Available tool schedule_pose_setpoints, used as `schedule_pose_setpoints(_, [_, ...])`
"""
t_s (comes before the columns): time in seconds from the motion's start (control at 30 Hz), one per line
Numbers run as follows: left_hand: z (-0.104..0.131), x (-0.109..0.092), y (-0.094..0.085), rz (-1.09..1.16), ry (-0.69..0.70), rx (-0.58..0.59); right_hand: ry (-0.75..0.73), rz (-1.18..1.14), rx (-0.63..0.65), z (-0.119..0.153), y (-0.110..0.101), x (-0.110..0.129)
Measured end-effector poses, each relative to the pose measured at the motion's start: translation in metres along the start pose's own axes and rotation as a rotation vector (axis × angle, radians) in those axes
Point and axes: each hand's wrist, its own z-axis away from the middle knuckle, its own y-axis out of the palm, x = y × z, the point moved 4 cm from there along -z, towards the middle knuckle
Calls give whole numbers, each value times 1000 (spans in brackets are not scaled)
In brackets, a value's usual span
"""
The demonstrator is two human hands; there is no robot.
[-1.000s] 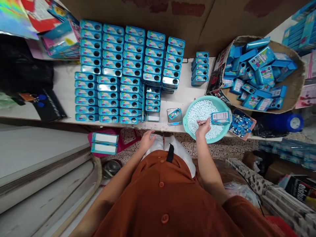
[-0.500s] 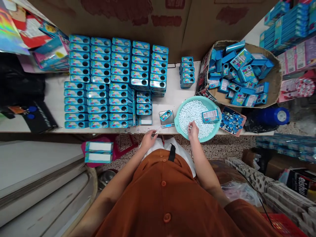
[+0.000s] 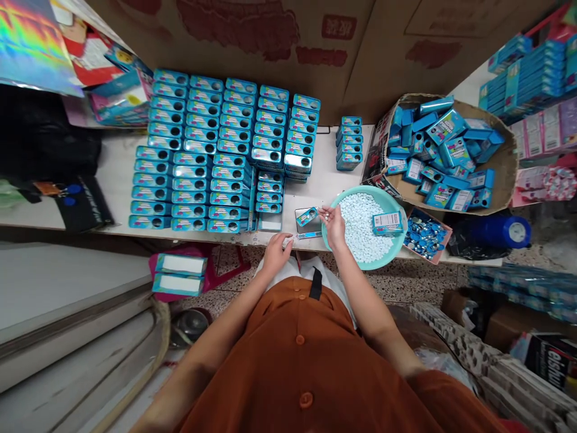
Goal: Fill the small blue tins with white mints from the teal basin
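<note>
My right hand (image 3: 334, 227) is over the left rim of a turquoise basin (image 3: 325, 231), with a few small white pellets pinched at its fingertips. Many more white pellets (image 3: 360, 222) lie in the basin, along with one blue tin (image 3: 387, 223). Just left of that hand, a small flat scale (image 3: 303, 229) with a lit blue display bears another small blue tin (image 3: 308, 216). At the table's front edge, my left hand (image 3: 276, 252) has its fingers curled around something whitish, too small to name.
Rows of stacked blue tins (image 3: 189, 168) fill the table's left side. One short stack (image 3: 349, 144) stands farther back. A carton (image 3: 381, 141) of loose tins and a pink box (image 3: 442, 243) of round blue-silver pieces flank the basin. Two boxes (image 3: 178, 273) rest on a pink stool.
My right hand has left the middle of the pellets and moved left to the basin's rim beside the scale, carrying a few pellets. My left hand stays at the table edge. The view has shifted slightly.
</note>
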Motion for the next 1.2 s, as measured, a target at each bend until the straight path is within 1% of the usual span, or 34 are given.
schedule_pose_setpoints(0.17, [8,2,-2,28,14,-34,-83,83,41,-9,16,-9])
schedule_pose_setpoints(0.4, [15,15,-7,22,-16,-53,-159,128,45,-16,23,-15])
schedule_pose_setpoints(0.5, [12,13,-7,18,-12,-42,-183,145,52,-18,23,-17])
schedule_pose_setpoints(0.57, [8,7,-6,15,13,-36,-205,167,44,-18,21,-16])
schedule_pose_setpoints(0.7, [-5,-8,-3,-6,88,-1,-278,237,5,-13,6,-10])
schedule_pose_setpoints(0.77, [-13,-15,-1,-37,126,5,-312,291,-38,-8,-6,-5])
schedule_pose_setpoints(0.9, [-26,-26,2,-149,230,-31,-366,408,-97,5,-33,2])
schedule_pose_setpoints(1.03, [-34,-31,9,-247,313,-22,-395,475,-145,15,-58,2])
schedule_pose_setpoints(1.2, [-37,-31,20,-338,350,76,-420,590,-161,23,-81,-4])
